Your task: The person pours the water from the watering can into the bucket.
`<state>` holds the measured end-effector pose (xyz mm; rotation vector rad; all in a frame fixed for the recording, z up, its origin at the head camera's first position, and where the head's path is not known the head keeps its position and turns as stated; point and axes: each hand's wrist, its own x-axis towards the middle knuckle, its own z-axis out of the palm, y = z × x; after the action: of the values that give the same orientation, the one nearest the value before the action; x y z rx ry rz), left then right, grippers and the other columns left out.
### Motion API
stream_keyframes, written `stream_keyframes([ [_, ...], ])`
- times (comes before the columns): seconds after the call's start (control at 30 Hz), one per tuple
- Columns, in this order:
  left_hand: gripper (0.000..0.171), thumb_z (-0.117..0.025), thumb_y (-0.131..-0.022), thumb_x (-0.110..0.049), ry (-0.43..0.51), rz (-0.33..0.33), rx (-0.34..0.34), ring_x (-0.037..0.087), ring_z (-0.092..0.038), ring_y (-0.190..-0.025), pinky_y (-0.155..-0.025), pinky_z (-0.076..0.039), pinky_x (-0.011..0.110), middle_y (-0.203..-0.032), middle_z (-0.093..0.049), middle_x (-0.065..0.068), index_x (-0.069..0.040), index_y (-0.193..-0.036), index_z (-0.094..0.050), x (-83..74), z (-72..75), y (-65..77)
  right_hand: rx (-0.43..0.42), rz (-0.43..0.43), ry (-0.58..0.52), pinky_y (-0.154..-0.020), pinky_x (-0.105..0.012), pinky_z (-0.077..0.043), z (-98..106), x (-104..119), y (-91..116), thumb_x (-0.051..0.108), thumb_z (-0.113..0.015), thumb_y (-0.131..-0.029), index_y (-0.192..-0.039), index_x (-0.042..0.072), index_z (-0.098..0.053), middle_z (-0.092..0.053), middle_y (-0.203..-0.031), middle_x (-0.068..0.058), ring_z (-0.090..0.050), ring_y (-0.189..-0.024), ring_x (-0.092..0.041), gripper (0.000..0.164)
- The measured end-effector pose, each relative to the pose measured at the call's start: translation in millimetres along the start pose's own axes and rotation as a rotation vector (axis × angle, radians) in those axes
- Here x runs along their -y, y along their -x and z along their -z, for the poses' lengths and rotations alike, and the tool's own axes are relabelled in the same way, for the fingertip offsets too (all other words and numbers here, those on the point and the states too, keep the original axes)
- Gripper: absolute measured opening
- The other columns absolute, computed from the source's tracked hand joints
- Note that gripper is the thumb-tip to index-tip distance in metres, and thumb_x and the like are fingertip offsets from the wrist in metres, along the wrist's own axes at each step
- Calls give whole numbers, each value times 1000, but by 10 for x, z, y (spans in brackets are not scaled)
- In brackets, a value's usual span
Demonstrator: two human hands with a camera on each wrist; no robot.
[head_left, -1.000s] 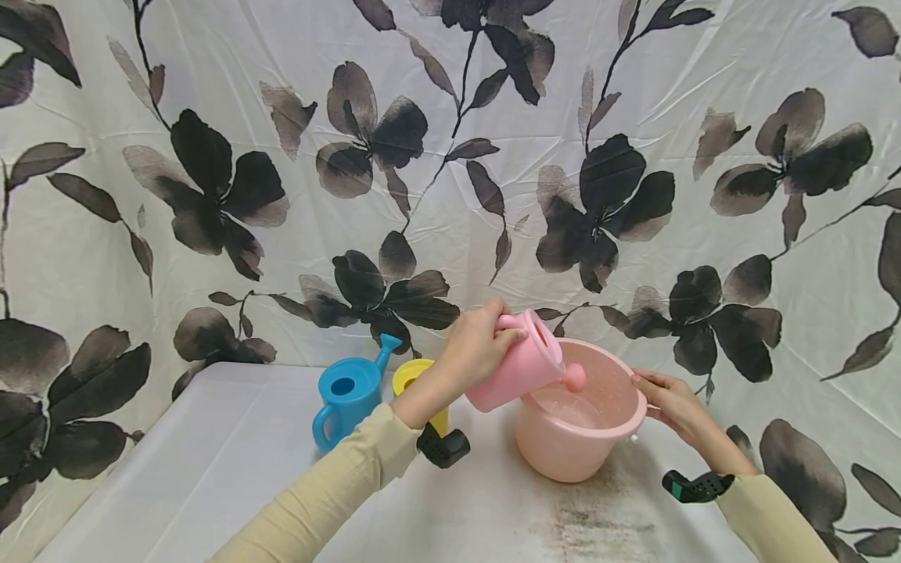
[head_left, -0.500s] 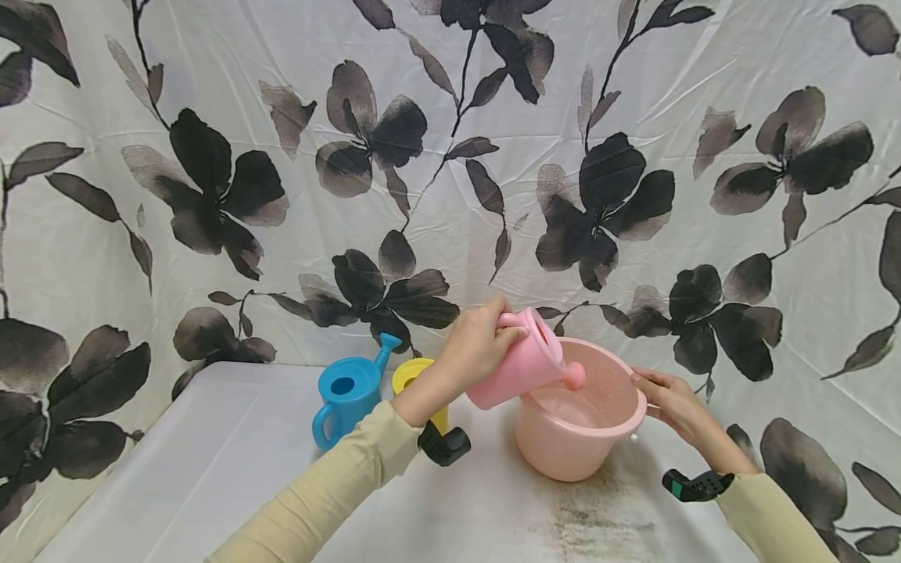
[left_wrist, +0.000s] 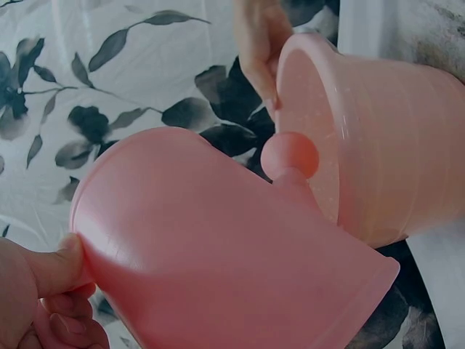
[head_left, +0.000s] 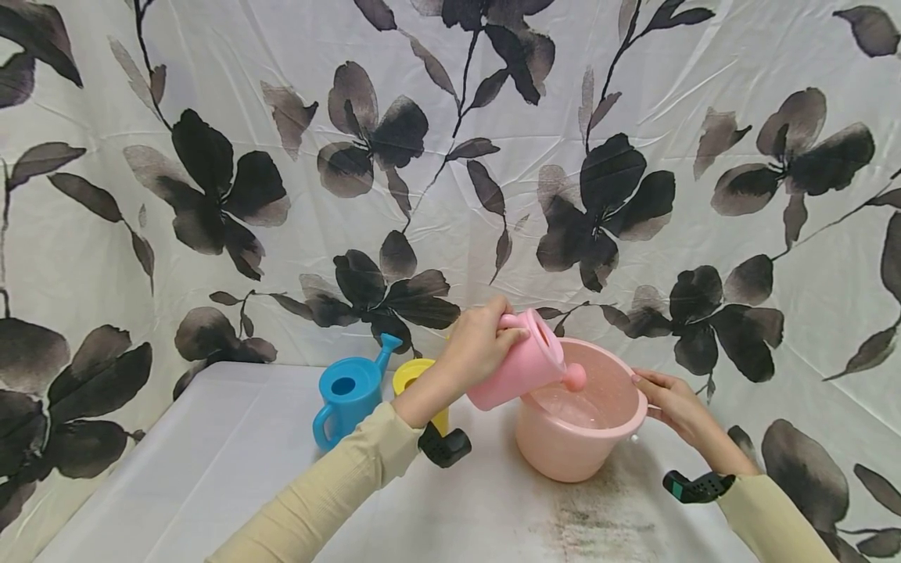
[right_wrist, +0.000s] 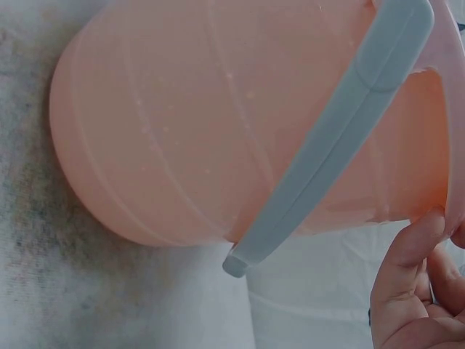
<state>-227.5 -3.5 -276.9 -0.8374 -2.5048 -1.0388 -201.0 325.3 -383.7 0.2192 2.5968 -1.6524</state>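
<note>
My left hand [head_left: 479,348] grips the handle of a pink toy watering can [head_left: 517,363], its thumb against the can's upper side. The can is tilted, with its round spout head [head_left: 574,378] over the mouth of a pale pink bucket [head_left: 570,450]. Clear water shows inside the bucket. In the left wrist view the can's body [left_wrist: 211,240] fills the middle and the spout overlaps the bucket's opening. My right hand [head_left: 672,407] pinches the bucket's rim on the right side, and a grey bail handle [right_wrist: 327,145] hangs across the bucket in the right wrist view.
A blue watering can [head_left: 348,403] stands on the white-covered table [head_left: 211,453] to the left. Beside it, a yellow watering can [head_left: 414,373] is partly hidden behind my left forearm. Dark smudges [head_left: 591,524] mark the cloth before the bucket. A floral sheet [head_left: 450,156] hangs behind.
</note>
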Motion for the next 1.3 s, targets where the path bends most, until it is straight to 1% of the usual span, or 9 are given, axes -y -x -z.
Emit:
stream_keyframes([
  [0.23,20,-69,-89,-25,9,1,7,18,-51,-73,-64,-36,26,-72,-56,4,-9,-88,-56,-5,0,17,-12,-11,-4,-83,-24,-55,-5,-1,1,36,-44,-102,-144,-14,-25,-42,-141,-30,-55,-90,7,68],
  [0.47,20,-69,-89,-25,-7,-17,-5,17,-52,-73,-64,-37,25,-73,-59,5,-9,-87,-57,-11,-14,13,-12,-10,-16,-82,-23,-54,-10,4,13,35,-44,-102,-144,-14,-24,-40,-142,-31,-55,-90,7,67],
  [0.67,19,-69,-89,-24,-15,-29,-14,18,-53,-73,-65,-37,26,-72,-60,5,-9,-87,-58,-16,-16,11,-12,-6,-22,-82,-21,-54,-18,17,27,34,-44,-102,-144,-15,-24,-42,-140,-30,-55,-89,7,67],
  [0.87,19,-69,-89,-25,-14,-24,-10,18,-53,-74,-64,-37,25,-72,-60,5,-9,-87,-58,-22,-16,5,-8,-7,-16,-84,-24,-55,-16,20,34,34,-44,-102,-144,-14,-24,-39,-143,-32,-55,-91,6,67],
  [1.0,19,-69,-89,-25,-15,-19,-6,18,-54,-74,-64,-37,25,-73,-60,5,-9,-87,-58,-20,-16,0,-16,-11,-19,-83,-23,-55,-18,15,28,34,-44,-102,-144,-14,-24,-39,-142,-31,-55,-91,6,67],
  [1.3,20,-68,-89,-24,-16,-13,6,18,-51,-72,-63,-36,25,-68,-55,3,-9,-85,-57,-21,-3,-11,-20,-15,-11,-82,-22,-55,-19,5,24,35,-44,-102,-144,-14,-24,-37,-144,-32,-55,-91,6,67],
])
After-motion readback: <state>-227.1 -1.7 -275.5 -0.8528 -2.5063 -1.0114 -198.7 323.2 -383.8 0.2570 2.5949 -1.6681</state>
